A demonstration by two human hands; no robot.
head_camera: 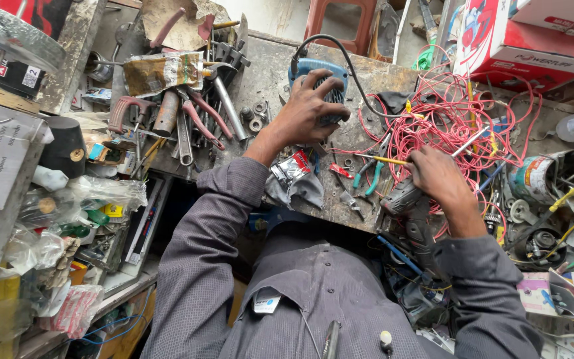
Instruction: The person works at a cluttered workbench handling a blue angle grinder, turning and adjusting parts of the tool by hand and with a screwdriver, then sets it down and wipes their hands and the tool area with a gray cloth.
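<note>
At the far left, crinkled clear plastic bags (94, 193) sit beside a black rubbery cylinder (64, 146). Next come dull steel spanners and red-handled pliers (197, 113), heaped on the scuffed grey tabletop (267, 66). The left hand (307, 110) lies palm down on a rounded blue power tool (320, 76) at the tabletop's back edge, fingers (323, 90) spread wide over its ribbed casing, from which a black cord loops away. Teal-handled pliers (370, 176) lie between the hands. The right hand (440, 176) has its fingers curled narrow around a thin yellow-handled tool (386, 160), amid a tangle of thin red wire (460, 113). A red-and-white cardboard box (533, 40) stands beyond.
</note>
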